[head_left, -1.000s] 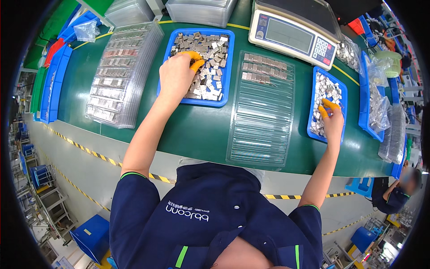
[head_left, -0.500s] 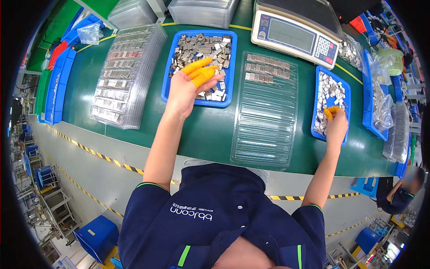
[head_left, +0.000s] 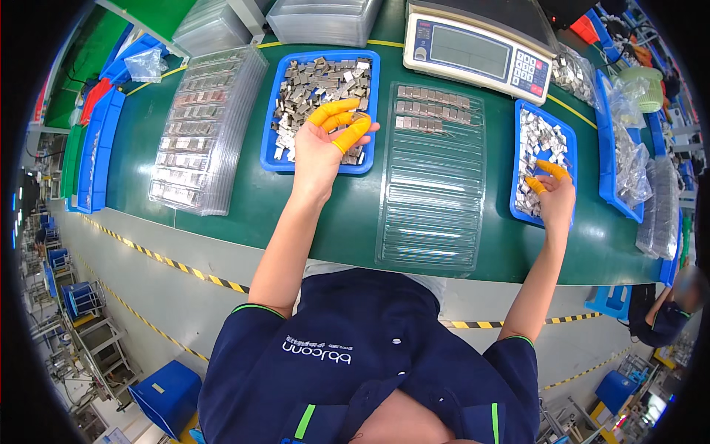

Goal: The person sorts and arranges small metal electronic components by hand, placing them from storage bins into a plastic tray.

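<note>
Green bench (head_left: 244, 214), left hand (head_left: 325, 144) lifting metal part (head_left: 360, 116), right hand (head_left: 555, 196) in blue tray (head_left: 518, 159)

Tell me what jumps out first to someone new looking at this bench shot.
The orange finger cots: the left hand is raised over the big blue tray of small metal parts at centre left, and the right hand is at the smaller blue tray on the right. Between them lies a clear ribbed tray with parts only in its top rows, below a grey weighing scale.
</note>
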Tool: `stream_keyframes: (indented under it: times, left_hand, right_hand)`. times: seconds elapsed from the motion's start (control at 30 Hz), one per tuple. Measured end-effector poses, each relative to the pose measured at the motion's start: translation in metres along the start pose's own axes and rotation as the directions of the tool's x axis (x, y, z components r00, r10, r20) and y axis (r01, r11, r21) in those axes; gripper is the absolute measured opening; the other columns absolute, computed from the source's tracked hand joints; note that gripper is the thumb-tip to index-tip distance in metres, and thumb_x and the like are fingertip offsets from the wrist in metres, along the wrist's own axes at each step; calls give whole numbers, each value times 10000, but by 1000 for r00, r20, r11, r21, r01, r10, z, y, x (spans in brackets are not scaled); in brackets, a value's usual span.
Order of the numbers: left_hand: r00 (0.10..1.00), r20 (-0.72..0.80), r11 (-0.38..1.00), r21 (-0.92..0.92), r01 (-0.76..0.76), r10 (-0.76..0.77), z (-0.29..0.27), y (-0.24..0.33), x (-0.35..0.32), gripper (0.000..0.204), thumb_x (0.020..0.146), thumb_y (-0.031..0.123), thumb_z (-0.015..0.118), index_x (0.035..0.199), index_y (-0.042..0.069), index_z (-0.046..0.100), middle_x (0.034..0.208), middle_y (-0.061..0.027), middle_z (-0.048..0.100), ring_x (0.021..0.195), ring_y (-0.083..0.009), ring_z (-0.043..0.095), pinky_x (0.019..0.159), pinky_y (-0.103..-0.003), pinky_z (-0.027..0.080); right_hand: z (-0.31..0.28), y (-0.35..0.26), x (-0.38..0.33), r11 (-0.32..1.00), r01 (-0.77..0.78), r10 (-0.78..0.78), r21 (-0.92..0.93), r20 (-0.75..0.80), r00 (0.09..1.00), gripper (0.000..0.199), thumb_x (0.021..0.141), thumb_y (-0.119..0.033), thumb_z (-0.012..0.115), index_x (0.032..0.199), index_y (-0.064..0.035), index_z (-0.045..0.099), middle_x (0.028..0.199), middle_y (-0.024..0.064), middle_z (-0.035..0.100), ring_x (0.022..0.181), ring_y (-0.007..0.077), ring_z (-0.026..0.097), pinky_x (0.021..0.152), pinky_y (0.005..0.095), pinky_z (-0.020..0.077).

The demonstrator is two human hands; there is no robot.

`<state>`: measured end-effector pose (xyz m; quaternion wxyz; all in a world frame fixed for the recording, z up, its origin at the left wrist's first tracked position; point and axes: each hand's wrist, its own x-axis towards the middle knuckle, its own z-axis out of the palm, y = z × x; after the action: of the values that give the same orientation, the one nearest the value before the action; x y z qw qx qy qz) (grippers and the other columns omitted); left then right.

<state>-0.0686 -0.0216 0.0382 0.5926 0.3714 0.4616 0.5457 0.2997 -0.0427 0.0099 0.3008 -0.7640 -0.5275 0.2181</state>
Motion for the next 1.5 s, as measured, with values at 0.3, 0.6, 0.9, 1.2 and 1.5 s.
stream_keyframes:
  times: [0.3,0.6,0.9,1.2,1.5]
  left_hand:
    - [996,-47,994,83,-69,73,-2,-18,2,249,857,77,575,1077,-39,588,1038,-100,619,846,-149,608,717,-224,476]
    - [992,-37,976,187,-114,123,12,-15,-1,297,889,56,517,1175,-22,528,1037,-129,613,917,-181,618,744,-233,487]
    - [998,41,988,142,-62,57,33,-21,-8,274,829,-13,576,1099,-56,567,946,-137,637,810,-180,634,747,-248,508]
    - [991,132,987,154,-47,27,49,-28,-16,245,807,-16,601,1050,-51,600,932,-131,644,813,-181,637,753,-251,510]
    - [990,115,989,-110,94,-81,74,-27,-28,236,795,12,631,1018,-58,597,907,-140,643,820,-198,641,751,-262,523]
  right_hand:
    - [10,7,-9,993,117,-117,3,-98,988,214,669,-2,713,872,30,656,1111,117,548,789,206,630,713,287,521]
    - [-2,-9,-13,984,96,-44,153,-313,949,181,730,-87,679,906,-44,679,917,126,657,792,252,632,719,292,469]
    - [-16,-13,4,994,-69,37,-84,-342,939,209,726,-101,697,908,-3,666,837,135,660,713,221,636,655,299,481]
    - [-21,-27,-8,919,213,-126,332,-263,956,153,794,-44,630,940,-10,664,891,93,651,790,138,618,701,237,488]
    - [51,-116,-52,647,-29,-269,762,264,926,234,743,-36,688,972,1,660,905,75,666,818,109,608,768,233,482]
